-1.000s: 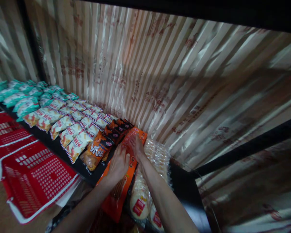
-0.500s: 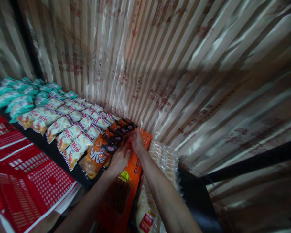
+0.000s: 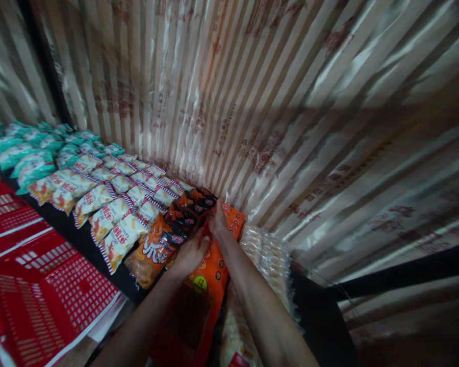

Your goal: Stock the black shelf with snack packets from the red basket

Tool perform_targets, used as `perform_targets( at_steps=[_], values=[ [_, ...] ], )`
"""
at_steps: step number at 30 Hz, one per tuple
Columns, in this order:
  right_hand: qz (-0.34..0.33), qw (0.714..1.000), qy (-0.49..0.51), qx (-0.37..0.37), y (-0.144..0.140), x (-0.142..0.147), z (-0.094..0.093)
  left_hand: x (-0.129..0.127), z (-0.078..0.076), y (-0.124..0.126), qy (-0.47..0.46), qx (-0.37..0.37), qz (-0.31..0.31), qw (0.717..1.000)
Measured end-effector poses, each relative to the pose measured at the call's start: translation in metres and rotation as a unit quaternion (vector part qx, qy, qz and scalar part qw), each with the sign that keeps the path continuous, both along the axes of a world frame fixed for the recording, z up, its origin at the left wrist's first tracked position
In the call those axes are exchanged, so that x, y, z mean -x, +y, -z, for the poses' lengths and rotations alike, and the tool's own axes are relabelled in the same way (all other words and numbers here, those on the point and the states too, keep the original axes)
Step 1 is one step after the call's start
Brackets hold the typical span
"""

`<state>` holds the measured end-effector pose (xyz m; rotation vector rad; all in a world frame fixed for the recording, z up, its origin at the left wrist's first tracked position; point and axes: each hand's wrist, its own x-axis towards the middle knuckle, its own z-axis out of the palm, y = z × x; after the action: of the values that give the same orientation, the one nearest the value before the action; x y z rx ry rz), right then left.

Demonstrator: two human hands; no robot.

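Note:
My left hand (image 3: 193,253) is at the near right end of a row of black-and-orange snack bags (image 3: 157,250), thumb up and other fingers partly hidden. My right hand (image 3: 218,223) is just beyond it, fingertips pointing to the wall. Between the two hands, a dark snack bag with a reddish patch is largely covered; both hands appear closed around it. Under my wrists lies a long orange package (image 3: 216,285) with a yellow-green round label and a dark window. To its right are clear-wrapped pale items (image 3: 265,255), partly behind my right forearm.
White snack bags (image 3: 120,232) with striped edges lie in rows to the left, then teal bags (image 3: 34,168). Red baskets (image 3: 53,290) with white rims stand along the front edge. A striped, shiny sheet (image 3: 252,102) walls off the back. A dark bar (image 3: 405,262) crosses at right.
The view has shifted slightly, so the packages at right appear a little lower and farther right. Both hands stay at the same end of the snack-bag row, with little movement.

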<state>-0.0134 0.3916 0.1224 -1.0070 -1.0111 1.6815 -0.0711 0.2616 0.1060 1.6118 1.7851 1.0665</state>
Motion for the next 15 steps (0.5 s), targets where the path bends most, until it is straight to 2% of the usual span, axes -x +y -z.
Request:
perform_targets(
  at_steps=[8,15],
  values=[
    [0.007,1.0,0.022,0.007,0.007,0.008,0.004,-0.004,0.024,0.009,-0.003,-0.004,-0.017,1.0],
    [0.006,1.0,0.005,0.001,0.011,0.01,0.006,-0.003,0.022,0.009,-0.007,-0.001,-0.017,1.0]
  ],
)
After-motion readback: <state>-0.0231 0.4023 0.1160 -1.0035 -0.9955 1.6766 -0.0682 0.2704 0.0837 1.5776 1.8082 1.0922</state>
